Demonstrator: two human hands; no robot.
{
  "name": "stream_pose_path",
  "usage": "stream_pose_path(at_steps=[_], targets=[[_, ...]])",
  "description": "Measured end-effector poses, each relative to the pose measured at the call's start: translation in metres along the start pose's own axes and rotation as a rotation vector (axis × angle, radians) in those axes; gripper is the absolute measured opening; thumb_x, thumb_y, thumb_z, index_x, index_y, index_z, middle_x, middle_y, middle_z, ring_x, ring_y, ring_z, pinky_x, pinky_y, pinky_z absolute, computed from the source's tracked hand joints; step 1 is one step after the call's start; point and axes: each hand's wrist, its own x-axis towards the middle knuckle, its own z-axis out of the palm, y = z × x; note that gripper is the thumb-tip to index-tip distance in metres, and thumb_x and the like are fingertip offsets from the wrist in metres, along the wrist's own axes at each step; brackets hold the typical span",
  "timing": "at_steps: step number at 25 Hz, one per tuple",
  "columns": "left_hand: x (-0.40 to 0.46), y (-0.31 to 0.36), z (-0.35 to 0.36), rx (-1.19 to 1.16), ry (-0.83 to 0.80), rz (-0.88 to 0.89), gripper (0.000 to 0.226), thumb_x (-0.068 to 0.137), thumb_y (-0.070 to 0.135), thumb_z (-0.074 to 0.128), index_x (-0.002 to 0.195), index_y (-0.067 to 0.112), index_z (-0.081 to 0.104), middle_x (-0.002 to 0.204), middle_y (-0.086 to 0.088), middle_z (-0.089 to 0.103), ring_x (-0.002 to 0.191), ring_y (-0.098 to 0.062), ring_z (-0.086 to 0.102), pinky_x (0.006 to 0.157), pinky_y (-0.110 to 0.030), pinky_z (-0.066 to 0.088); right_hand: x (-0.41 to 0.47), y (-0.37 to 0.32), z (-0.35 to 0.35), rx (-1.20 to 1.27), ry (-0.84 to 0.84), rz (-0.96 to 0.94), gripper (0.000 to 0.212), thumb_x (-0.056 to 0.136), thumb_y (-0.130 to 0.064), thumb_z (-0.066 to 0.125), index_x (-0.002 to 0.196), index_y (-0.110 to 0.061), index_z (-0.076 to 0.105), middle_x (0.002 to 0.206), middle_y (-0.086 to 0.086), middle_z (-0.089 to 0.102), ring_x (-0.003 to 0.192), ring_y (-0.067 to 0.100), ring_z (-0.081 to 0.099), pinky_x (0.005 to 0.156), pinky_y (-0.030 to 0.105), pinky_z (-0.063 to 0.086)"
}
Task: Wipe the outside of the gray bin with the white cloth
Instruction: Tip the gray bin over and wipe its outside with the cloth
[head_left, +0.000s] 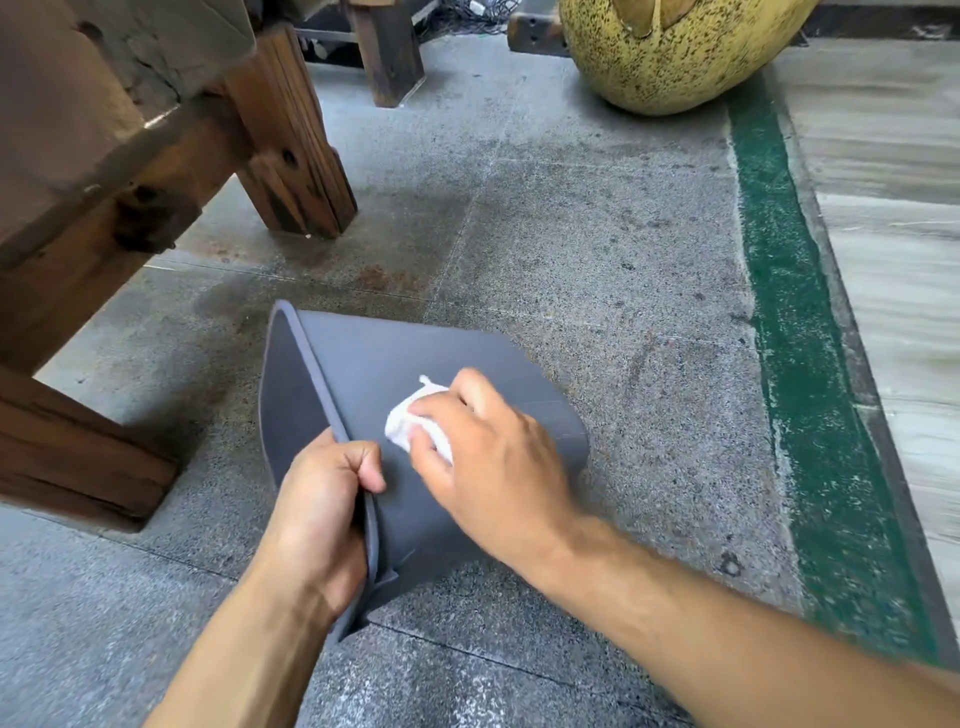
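On the speckled concrete floor (571, 234) beside the dark wooden bench leg (291, 156), the left hand (317, 514) grips the rim of the tipped smooth gray plastic bin (363, 358) while the right hand (488, 457) pinches the crumpled white cloth (410, 423) on its upper wall, so I judge the wiping only partly done, other sides remaining.

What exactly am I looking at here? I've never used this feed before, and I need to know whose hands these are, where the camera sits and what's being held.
There is no machine here: these are a person's two bare hands, seen from one wide-angle camera worn on the head and looking forward and down. The gray bin lies tipped on its side on the speckled concrete floor. The left hand grips the bin's rim, with the thumb curled over the edge, steadying it. The right hand holds a bunched white cloth and presses it on the bin's outer wall. Nearby are dark wooden furniture legs, a yellow speckled object at the top, and a green painted stripe along the floor on the right.
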Motion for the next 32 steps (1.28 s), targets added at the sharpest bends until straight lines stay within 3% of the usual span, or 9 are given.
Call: stream_pose_path(at_steps=[2, 5, 9, 14, 20, 23, 24, 28, 32], targets=[[-0.003, 0.003, 0.000, 0.045, -0.005, 0.025, 0.042, 0.047, -0.007, 0.033, 0.078, 0.008, 0.056, 0.064, -0.010, 0.064, 0.051, -0.028, 0.060, 0.054, -0.033, 0.055, 0.003, 0.031, 0.013, -0.192, -0.007, 0.022, 0.019, 0.092, -0.030, 0.059, 0.101, -0.016, 0.067, 0.097, 0.007, 0.061, 0.072, 0.033, 0.067, 0.055, 0.041, 0.053], [-0.003, 0.010, -0.007, 0.117, 0.034, 0.051, 0.037, 0.046, -0.006, 0.033, 0.072, 0.009, 0.056, 0.061, -0.009, 0.062, 0.047, -0.026, 0.060, 0.051, -0.031, 0.053, 0.008, 0.113, 0.014, -0.342, -0.287, 0.503, 0.020, 0.100, -0.024, 0.047, 0.110, -0.011, 0.057, 0.106, 0.011, 0.060, 0.078, 0.034, 0.066, 0.068, 0.043, 0.057], [-0.003, 0.026, -0.025, 0.249, 0.109, 0.060, 0.028, 0.046, -0.003, 0.035, 0.057, 0.012, 0.054, 0.053, -0.006, 0.056, 0.039, -0.024, 0.053, 0.044, -0.025, 0.048, -0.023, 0.187, 0.002, -0.241, -0.625, 1.010, 0.022, 0.102, -0.016, 0.053, 0.083, -0.006, 0.058, 0.072, 0.007, 0.060, 0.051, 0.018, 0.057, 0.045, 0.027, 0.050], [0.003, 0.036, -0.043, 0.390, 0.177, 0.101, 0.026, 0.044, -0.002, 0.038, 0.065, 0.011, 0.048, 0.040, 0.003, 0.054, 0.037, -0.020, 0.052, 0.040, -0.018, 0.044, 0.007, 0.175, -0.012, 0.013, -0.436, 0.874, 0.009, 0.098, -0.020, 0.062, 0.105, -0.016, 0.062, 0.091, 0.006, 0.069, 0.055, 0.013, 0.058, 0.049, 0.029, 0.053], [0.019, 0.029, -0.056, 0.840, 0.166, 0.034, 0.032, 0.059, -0.014, 0.048, 0.055, 0.016, 0.059, 0.042, 0.009, 0.052, 0.055, -0.019, 0.046, 0.054, -0.031, 0.029, -0.009, 0.101, 0.014, 0.255, -1.088, 0.630, 0.079, 0.093, -0.014, 0.067, 0.155, -0.042, 0.026, 0.132, 0.006, 0.058, 0.049, 0.005, 0.051, 0.038, 0.018, 0.041], [0.023, 0.022, -0.058, 0.936, 0.104, -0.036, 0.033, 0.046, -0.001, 0.053, 0.078, -0.004, 0.059, 0.064, -0.009, 0.058, 0.068, -0.025, 0.050, 0.064, -0.034, 0.035, -0.038, 0.069, 0.046, 0.353, -1.158, 0.611, 0.087, 0.092, -0.015, 0.068, 0.157, -0.042, 0.018, 0.100, -0.005, 0.062, 0.050, 0.001, 0.049, 0.035, 0.012, 0.036], [0.026, 0.020, -0.060, 0.970, 0.074, -0.039, 0.046, 0.040, 0.003, 0.052, 0.084, -0.009, 0.059, 0.068, -0.013, 0.057, 0.069, -0.025, 0.050, 0.065, -0.036, 0.035, -0.048, 0.062, 0.057, 0.379, -1.165, 0.611, 0.089, 0.091, -0.017, 0.069, 0.158, -0.043, 0.015, 0.097, -0.007, 0.061, 0.056, 0.003, 0.052, 0.038, 0.012, 0.037], [0.028, 0.014, -0.058, 1.070, -0.018, -0.046, 0.045, 0.042, 0.000, 0.051, 0.085, -0.008, 0.062, 0.069, -0.011, 0.057, 0.066, -0.022, 0.049, 0.061, -0.031, 0.034, -0.067, 0.049, 0.084, 0.544, -1.085, 0.731, 0.096, 0.088, -0.021, 0.075, 0.157, -0.044, 0.014, 0.154, 0.004, 0.044, 0.102, 0.009, 0.058, 0.082, 0.019, 0.050], [0.032, 0.004, -0.061, 1.137, -0.159, -0.121, 0.055, 0.039, 0.003, 0.051, 0.090, 0.004, 0.071, 0.073, -0.007, 0.068, 0.071, -0.024, 0.059, 0.070, -0.032, 0.042, -0.079, 0.046, 0.095, 0.596, -1.075, 0.782, 0.096, 0.083, -0.024, 0.079, 0.155, -0.047, 0.020, 0.158, 0.002, 0.041, 0.133, 0.018, 0.050, 0.111, 0.032, 0.043]])
